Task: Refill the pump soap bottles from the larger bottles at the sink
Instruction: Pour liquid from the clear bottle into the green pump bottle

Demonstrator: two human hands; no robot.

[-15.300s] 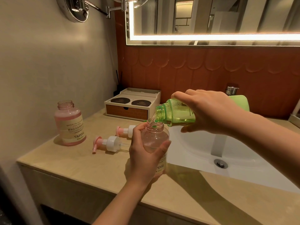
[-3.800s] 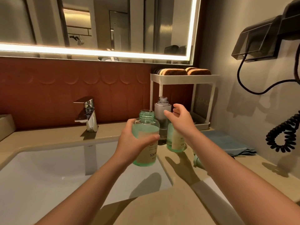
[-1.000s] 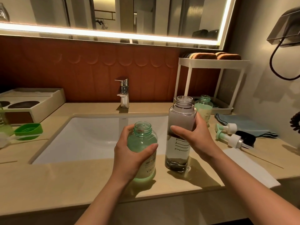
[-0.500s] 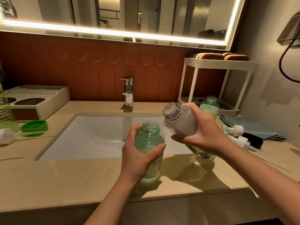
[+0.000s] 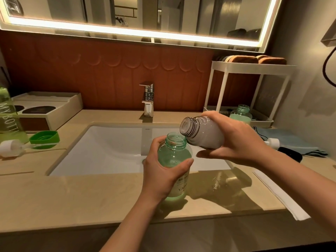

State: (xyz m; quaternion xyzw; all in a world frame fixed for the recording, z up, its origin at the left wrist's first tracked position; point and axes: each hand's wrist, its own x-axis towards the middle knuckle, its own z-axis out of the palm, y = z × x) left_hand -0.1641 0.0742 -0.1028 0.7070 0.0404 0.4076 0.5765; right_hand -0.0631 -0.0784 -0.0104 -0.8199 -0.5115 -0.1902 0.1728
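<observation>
My left hand point(image 5: 160, 173) grips a small green soap bottle point(image 5: 174, 155) with its pump off, standing upright on the counter's front edge by the sink point(image 5: 112, 150). My right hand point(image 5: 234, 144) holds a larger grey bottle point(image 5: 201, 133) tipped nearly flat, its open mouth just above and to the right of the green bottle's neck. No liquid is seen leaving the mouth. A second open green bottle point(image 5: 241, 115) stands under the white rack point(image 5: 252, 66) at the right. Two white pump heads point(image 5: 272, 142) lie on the blue cloth point(image 5: 289, 142).
A tall green bottle point(image 5: 9, 115), its green cap point(image 5: 44, 140) and a pump head point(image 5: 11, 148) sit at the left beside a white tray box point(image 5: 47, 110). The faucet point(image 5: 148, 99) stands behind the sink. A white towel point(image 5: 280, 193) hangs over the counter's right front edge.
My right hand has tipped the grey bottle further and brought its mouth close over the green bottle's neck. My left hand keeps the green bottle steady.
</observation>
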